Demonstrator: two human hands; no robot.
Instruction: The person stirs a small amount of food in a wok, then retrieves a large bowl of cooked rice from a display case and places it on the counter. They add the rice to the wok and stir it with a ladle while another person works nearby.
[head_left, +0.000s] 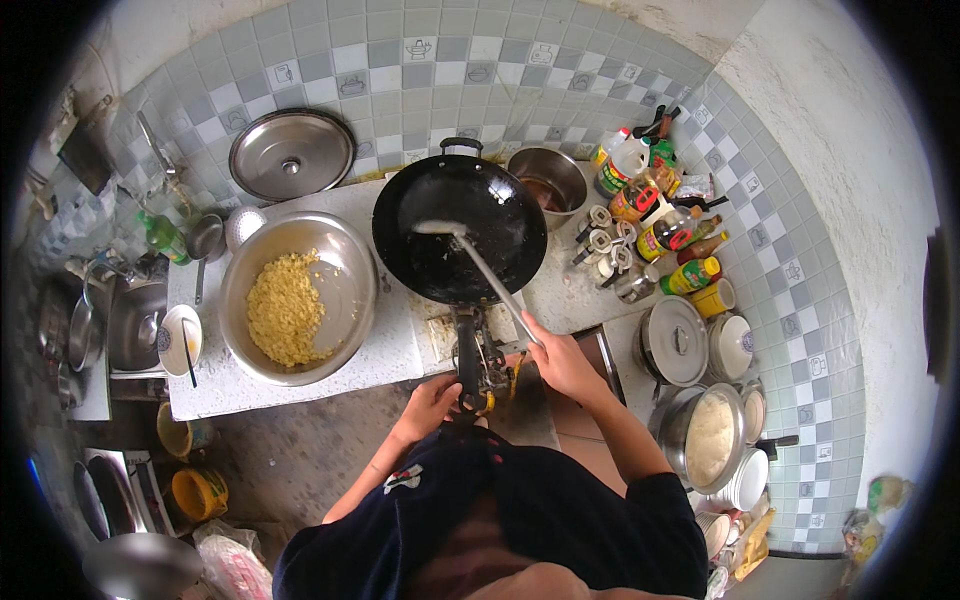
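Note:
A black wok (420, 262) sits on the gas stove (442, 341), its long handle (466, 352) pointing towards me. The inside looks oily, with a few small bits stuck near the bottom. My left hand (427, 409) is at the near end of that handle, thumb against its side and fingers partly hidden. In my right hand (566, 364) is the metal shaft of a wok spatula (487, 274); its head rests inside the wok, left of the middle. To the left, a wide steel basin (352, 315) holds a heap of yellow, crumbly food (285, 311).
A steel pot (551, 169) with brown liquid stands behind the wok's right side. Bottles (664, 232) and spice jars (604, 247) crowd the right corner. A bowl with chopsticks (180, 337) lies near the sink (139, 322). A large lid (292, 154) leans on the tiles.

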